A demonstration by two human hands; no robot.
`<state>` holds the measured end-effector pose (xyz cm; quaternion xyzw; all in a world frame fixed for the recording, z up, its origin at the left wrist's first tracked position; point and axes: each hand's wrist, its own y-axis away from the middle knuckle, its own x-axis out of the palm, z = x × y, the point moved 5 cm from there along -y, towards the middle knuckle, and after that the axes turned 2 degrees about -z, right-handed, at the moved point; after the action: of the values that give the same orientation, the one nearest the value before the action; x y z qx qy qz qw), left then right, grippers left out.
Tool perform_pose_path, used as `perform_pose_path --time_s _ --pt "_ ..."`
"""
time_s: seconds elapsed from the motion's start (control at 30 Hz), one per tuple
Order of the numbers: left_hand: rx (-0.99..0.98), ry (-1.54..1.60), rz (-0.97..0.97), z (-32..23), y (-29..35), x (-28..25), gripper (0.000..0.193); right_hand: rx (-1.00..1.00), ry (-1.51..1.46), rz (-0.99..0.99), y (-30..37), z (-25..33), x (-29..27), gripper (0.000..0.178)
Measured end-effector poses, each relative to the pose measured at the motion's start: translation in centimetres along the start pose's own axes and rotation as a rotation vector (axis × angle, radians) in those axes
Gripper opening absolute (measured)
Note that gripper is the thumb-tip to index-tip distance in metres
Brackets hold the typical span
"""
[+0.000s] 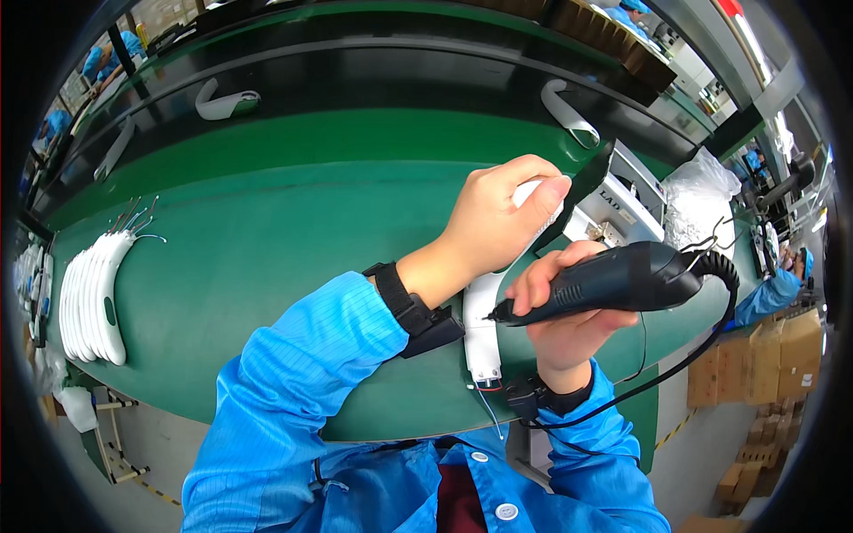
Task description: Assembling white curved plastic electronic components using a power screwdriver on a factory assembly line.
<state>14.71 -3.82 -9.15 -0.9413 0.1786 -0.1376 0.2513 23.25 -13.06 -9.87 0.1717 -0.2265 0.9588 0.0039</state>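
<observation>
A white curved plastic handle (482,342) lies on the green table just in front of me, thin wires coming out of its near end. My left hand (498,213) is closed round its far part, thumb on top, and hides much of it. In my right hand (573,311) is a black electric screwdriver (613,280), held nearly level. Its tip points left and is at the side of the handle; whether they touch I cannot tell. A coiled black cord runs from the back of the screwdriver.
Several white handles with wires (93,298) stand in a row at the left of the green table (293,213). A grey metal box (626,200) and a clear plastic bag (702,191) are at the right. White parts lie on the dark conveyor (382,80). Cardboard boxes (755,360) stand beyond the table.
</observation>
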Motion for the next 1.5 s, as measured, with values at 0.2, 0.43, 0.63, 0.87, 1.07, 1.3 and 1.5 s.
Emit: perform_pose_path --time_s 0.2,0.43,0.63,0.87,1.07,1.3,1.5 --pt "0.014 -0.022 0.004 -0.2 0.0 0.0 0.024 0.077 0.037 -0.013 0.4 -1.6 0.2 0.091" --pt "-0.026 -0.017 -0.009 0.0 0.0 0.1 0.024 0.147 0.055 -0.022 0.6 -2.6 0.4 0.090" --pt "-0.047 -0.012 0.000 -0.3 0.1 -0.1 0.023 0.158 -0.009 0.013 1.0 -3.0 0.6 0.091" --pt "0.082 -0.362 0.147 -2.2 -0.5 -2.8 0.022 -0.273 -0.290 0.032 -0.8 1.6 -0.9 0.084" --pt "-0.017 -0.780 -0.069 -2.6 -4.1 -10.0 0.024 -0.332 -0.064 -0.353 -1.7 3.6 -9.2 0.083" --pt "0.264 -1.061 -0.419 2.3 -7.5 -17.0 0.022 -0.290 0.046 -0.292 -2.4 1.8 -7.8 0.086" --pt "-0.265 -0.859 0.057 5.9 -10.6 -11.6 0.034 -0.113 -0.143 -0.357 0.1 0.3 -9.9 0.071"
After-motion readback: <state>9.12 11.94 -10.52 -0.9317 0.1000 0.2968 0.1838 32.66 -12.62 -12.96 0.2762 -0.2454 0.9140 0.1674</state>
